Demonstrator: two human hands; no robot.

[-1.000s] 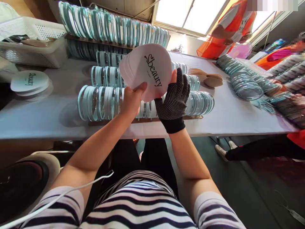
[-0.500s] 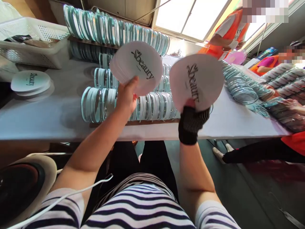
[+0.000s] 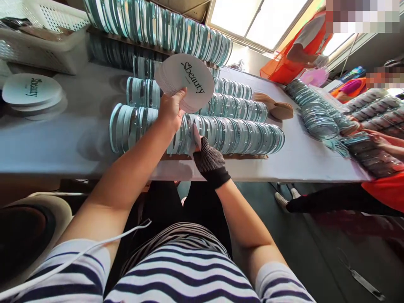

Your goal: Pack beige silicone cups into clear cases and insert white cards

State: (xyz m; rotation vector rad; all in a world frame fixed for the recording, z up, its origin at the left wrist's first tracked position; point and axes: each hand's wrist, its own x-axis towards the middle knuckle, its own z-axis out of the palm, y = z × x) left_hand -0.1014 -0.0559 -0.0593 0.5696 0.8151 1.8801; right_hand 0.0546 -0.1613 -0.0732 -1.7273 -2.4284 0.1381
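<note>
**Round cards going into the front row of cases**

The stack of round "Sbeauty" cards sits fanned in the left hand, gripped at its lower edge above the near row of clear round cases. The gloved right hand is down at that row, fingers pinched on what looks like a single card edge-on between two cases.

To do this step well, the card probably needs to go in straight, aligned with the gap, with the printed face kept consistent, while the left hand holds the stack steady so that no cards slide out.

Counted: one held stack, one card at the row. Four rows of cases stand before the person on the white table, too tightly packed to count singly. One small pile of cards lies at far left, beside a white basket.
</note>
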